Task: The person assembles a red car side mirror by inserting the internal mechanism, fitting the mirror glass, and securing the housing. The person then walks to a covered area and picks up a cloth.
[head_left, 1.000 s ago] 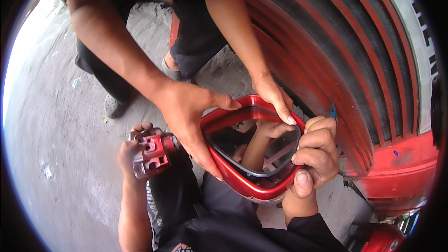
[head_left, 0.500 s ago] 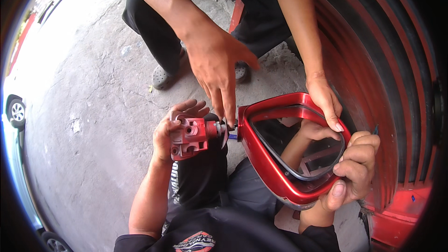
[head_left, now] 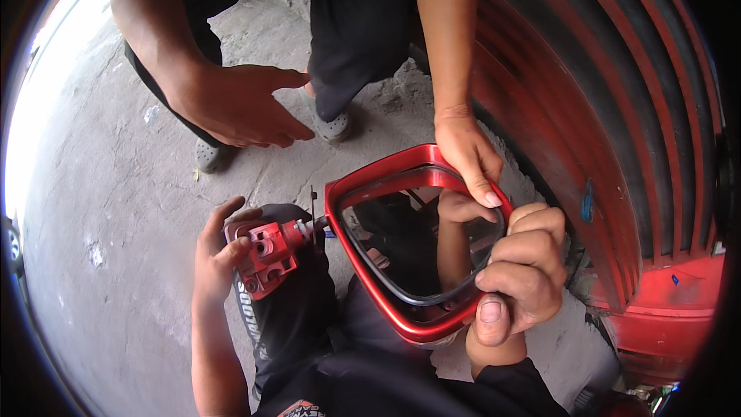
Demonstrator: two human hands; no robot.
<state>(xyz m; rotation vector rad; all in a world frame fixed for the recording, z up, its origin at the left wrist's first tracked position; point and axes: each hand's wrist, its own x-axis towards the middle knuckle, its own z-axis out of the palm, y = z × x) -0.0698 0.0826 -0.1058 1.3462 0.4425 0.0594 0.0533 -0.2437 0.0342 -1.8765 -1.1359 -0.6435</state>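
A glossy red car side mirror is held up over my lap, its glass facing me. My right hand grips the right edge of its housing, fingers curled over the rim. My left hand holds the red mounting bracket, thumb on top. A metal pivot joins bracket and housing at the mirror's left corner. Another person's hand pinches the housing's upper right edge. That person's other hand hovers above the bracket, apart from it, holding nothing visible.
The other person's dark-trousered legs and grey clogs are opposite me. A red and black ribbed panel curves along the right side. Rough concrete floor spreads to the left. My dark trousers are under the bracket.
The other person's hand has drawn away from the pivot, up and to the left. My view has shifted, so mirror and hands appear farther left. Both my hands keep their hold.
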